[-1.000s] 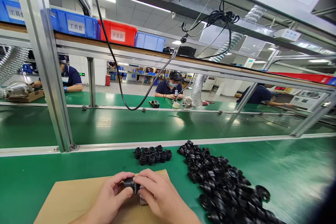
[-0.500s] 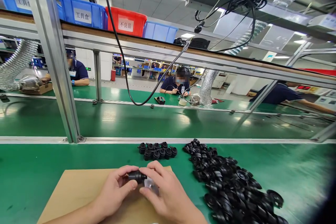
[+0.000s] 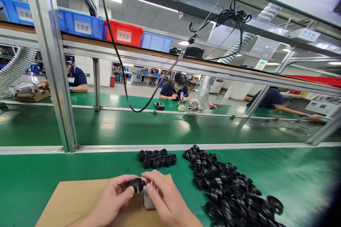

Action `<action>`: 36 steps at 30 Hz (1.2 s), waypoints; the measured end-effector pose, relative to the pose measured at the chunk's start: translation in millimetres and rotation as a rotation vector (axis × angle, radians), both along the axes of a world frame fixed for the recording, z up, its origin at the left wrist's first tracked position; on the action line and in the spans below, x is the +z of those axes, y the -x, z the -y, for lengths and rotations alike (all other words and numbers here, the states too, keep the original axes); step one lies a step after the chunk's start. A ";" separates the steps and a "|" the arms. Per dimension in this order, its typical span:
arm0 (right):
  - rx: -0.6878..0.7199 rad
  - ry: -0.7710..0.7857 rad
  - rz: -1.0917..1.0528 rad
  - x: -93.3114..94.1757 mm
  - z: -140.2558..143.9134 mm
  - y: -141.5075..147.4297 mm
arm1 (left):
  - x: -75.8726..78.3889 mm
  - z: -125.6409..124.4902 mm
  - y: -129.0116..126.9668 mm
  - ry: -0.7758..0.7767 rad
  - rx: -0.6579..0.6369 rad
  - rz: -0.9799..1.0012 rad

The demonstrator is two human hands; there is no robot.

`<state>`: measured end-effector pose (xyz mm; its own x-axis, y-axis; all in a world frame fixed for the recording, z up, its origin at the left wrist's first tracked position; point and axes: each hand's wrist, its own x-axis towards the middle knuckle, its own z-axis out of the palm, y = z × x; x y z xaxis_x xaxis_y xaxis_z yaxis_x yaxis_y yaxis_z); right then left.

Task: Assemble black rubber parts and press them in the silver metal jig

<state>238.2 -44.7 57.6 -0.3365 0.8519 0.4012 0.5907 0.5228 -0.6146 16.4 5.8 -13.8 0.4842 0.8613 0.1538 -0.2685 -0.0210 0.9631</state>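
My left hand [image 3: 113, 198] is closed around a black plastic fitting [image 3: 137, 185], a rounded body with a short side spout that points down. My right hand [image 3: 168, 197] curls close by on the right, its fingertips near the end of the fitting. Under those fingers is a small greyish, translucent rectangular piece [image 3: 149, 200]; its upper part is hidden by the fingers, and its kind is unclear. Both hands are above a brown cardboard sheet [image 3: 71, 198]. Beyond them, several similar black fittings [image 3: 155, 162] stand upright in two rows on the green table.
A large heap of loose black plastic parts [image 3: 231, 188] lies to the right. Behind is a metal frame post [image 3: 57, 64], with a shelf of blue bins [image 3: 82, 24] and a red bin [image 3: 124, 33]. A black cable [image 3: 125, 85] hangs down. Co-workers sit across the bench.
In my left hand the fitting has turned, so its side spout now shows pointing down. More of the grey translucent piece shows below my right fingers. The view has tilted slightly upward.
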 end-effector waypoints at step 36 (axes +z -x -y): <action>-0.272 0.205 -0.326 -13.8 -18.2 0.8 | 26.6 8.0 -2.1 0.016 -0.045 -0.108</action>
<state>237.4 -26.5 43.8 0.0253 0.9643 0.2635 0.4481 0.2247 -0.8653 18.5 -2.3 12.8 0.5351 0.8404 0.0854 -0.1636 0.0039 0.9865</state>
